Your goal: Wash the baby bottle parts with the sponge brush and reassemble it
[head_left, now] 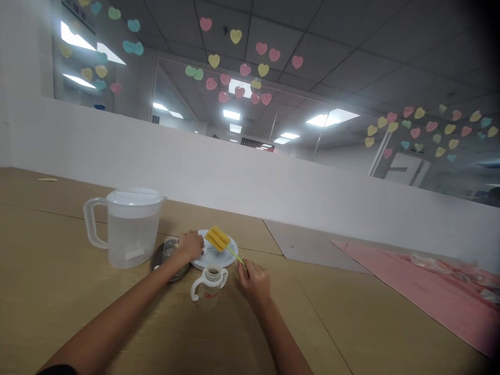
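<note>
My right hand (254, 283) is wrapped round the green handle of a yellow sponge brush (217, 239), whose head is raised over a white plate (214, 259). At the plate's left edge, my left hand (191, 245) has its fingers curled down by something small and white; what it grips is hard to make out. A clear bottle (210, 287) with white handles and an open neck stands upright in front of the plate. Partly behind my left forearm, a dark round dish (157, 259) holds a clear cup-like piece (170, 246).
A large lidded pitcher (133, 234) of clear liquid stands left of the dish, its handle to the left. A pink cloth (414, 284) with crumpled clear plastic (433, 264) lies at the right. A white wall (234, 182) with windows borders the table's back.
</note>
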